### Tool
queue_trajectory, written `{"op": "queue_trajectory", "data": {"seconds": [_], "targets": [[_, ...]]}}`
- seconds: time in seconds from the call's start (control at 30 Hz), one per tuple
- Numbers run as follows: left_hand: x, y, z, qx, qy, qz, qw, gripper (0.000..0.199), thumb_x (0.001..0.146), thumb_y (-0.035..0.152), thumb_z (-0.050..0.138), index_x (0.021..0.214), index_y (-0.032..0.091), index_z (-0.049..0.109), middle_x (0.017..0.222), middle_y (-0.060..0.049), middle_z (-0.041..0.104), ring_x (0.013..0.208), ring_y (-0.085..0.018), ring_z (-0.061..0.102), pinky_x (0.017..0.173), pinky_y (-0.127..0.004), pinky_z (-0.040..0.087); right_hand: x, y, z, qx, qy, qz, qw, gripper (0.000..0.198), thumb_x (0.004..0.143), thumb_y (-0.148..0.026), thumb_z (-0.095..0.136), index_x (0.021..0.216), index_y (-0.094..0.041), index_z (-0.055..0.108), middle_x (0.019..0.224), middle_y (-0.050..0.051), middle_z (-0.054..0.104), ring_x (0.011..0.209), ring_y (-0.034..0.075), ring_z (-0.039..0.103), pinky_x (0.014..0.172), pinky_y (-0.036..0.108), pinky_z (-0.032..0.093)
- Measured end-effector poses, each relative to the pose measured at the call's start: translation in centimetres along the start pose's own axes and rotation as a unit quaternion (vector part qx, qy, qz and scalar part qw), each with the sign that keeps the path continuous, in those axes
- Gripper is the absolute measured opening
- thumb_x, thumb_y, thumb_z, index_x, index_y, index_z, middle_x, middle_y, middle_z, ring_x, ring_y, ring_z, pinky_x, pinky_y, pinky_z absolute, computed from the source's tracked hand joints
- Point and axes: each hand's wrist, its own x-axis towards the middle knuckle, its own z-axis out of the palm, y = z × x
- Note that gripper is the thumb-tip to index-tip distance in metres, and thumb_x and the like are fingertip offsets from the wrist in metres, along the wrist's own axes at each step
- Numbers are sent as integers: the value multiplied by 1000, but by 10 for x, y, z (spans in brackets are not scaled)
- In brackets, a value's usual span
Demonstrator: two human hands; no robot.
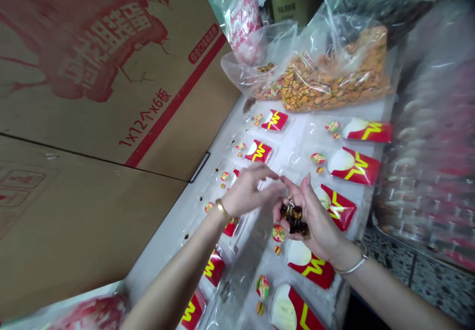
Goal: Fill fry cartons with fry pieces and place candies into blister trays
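My right hand (311, 216), palm up with fingers curled, cradles a heap of small glossy dark-brown pieces (294, 217). Close beside its fingertips is my left hand (256, 189), its thumb and fingers drawn together; anything between them is too blurred to make out. Below both hands, clear plastic trays (245, 251) lie in two rows. They hold red fries-box shapes with a yellow mark (356, 165), small round pizza-like pieces (278, 233) and tiny burger-like pieces (277, 250). Single dark bits (186, 235) show along the left row.
A large printed cardboard box (156, 117) walls off the left side. At the far end stand an open clear bag of orange burger-like pieces (326, 87) and a bag of pink-and-white pieces (245, 28). Stacked clear trays (426, 171) lie to the right.
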Motion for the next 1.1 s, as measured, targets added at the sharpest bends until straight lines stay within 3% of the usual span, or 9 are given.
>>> {"op": "queue_trajectory", "data": {"seconds": [0.07, 0.17, 0.37, 0.57, 0.67, 0.83, 0.93, 1.0, 1.1], "targets": [[-11, 28, 15, -58, -39, -7, 997, 18, 82, 36, 59, 87, 22, 68, 90, -5, 62, 80, -16, 57, 74, -27, 46, 0, 0, 0, -11, 24, 7, 1000, 67, 74, -76, 46, 124, -30, 48, 60, -1, 54, 43, 12, 44, 34, 18, 23], [-10, 41, 27, -120, -24, -45, 991, 12, 82, 30, 58, 82, 20, 66, 86, -3, 64, 78, -14, 59, 72, -26, 47, -1, -2, -3, -3, 40, 7, 999, 52, 78, -70, 50, 99, -23, 59, 56, 0, 52, 44, 11, 42, 34, 17, 21], [64, -23, 0, -270, 170, -129, 939, 11, 83, 23, 51, 88, 15, 57, 76, -3, 63, 69, -12, 61, 64, -22, 46, -13, -8, -17, 68, 46, -31, 996, 17, 77, -30, 64, 89, -19, 61, 78, 3, 60, 51, 7, 42, 35, 15, 21], [160, -96, -40, 27, 269, -219, 938, 10, 75, 17, 57, 84, 16, 59, 65, 0, 59, 62, -13, 55, 63, -24, 42, -19, -12, -31, -13, 61, -28, 998, 31, 74, -43, 70, 95, -21, 64, 76, 5, 61, 43, 4, 37, 35, 17, 19], [188, -115, -46, 181, 252, -209, 927, 8, 77, 22, 56, 73, 17, 61, 72, -4, 63, 73, -16, 57, 70, -26, 41, -16, -17, -40, -21, 59, -27, 998, 38, 73, -53, 68, 93, -21, 64, 75, 4, 61, 39, 4, 36, 35, 18, 20], [215, -137, -47, 250, 192, -258, 913, 12, 78, 28, 58, 77, 18, 64, 83, -11, 66, 82, -22, 60, 72, -29, 41, -10, -24, -48, -37, 81, -14, 996, 43, 76, -60, 62, 93, -21, 63, 59, 0, 54, 37, 6, 38, 36, 19, 25], [215, -129, -44, 240, 225, -231, 915, 25, 80, 40, 59, 81, 16, 64, 85, -12, 65, 83, -23, 59, 73, -30, 41, -9, -31, -46, -34, 116, -37, 992, 44, 80, -58, 59, 103, -21, 62, 55, -2, 51, 41, 8, 38, 37, 19, 25], [203, -104, -37, 179, 251, -160, 938, 31, 84, 44, 53, 85, 16, 64, 83, -9, 64, 80, -20, 58, 71, -29, 42, -7, -38, -45, -13, 124, -69, 990, 44, 82, -57, 57, 107, -21, 61, 54, -2, 50, 43, 8, 38, 38, 19, 26], [160, -41, -21, 18, 149, 3, 989, 27, 85, 42, 53, 96, 19, 64, 88, -5, 64, 79, -16, 57, 73, -27, 44, -7, -49, -43, 17, 126, -106, 986, 42, 82, -57, 57, 103, -22, 62, 54, -2, 50, 43, 8, 36, 37, 19, 22]]}}
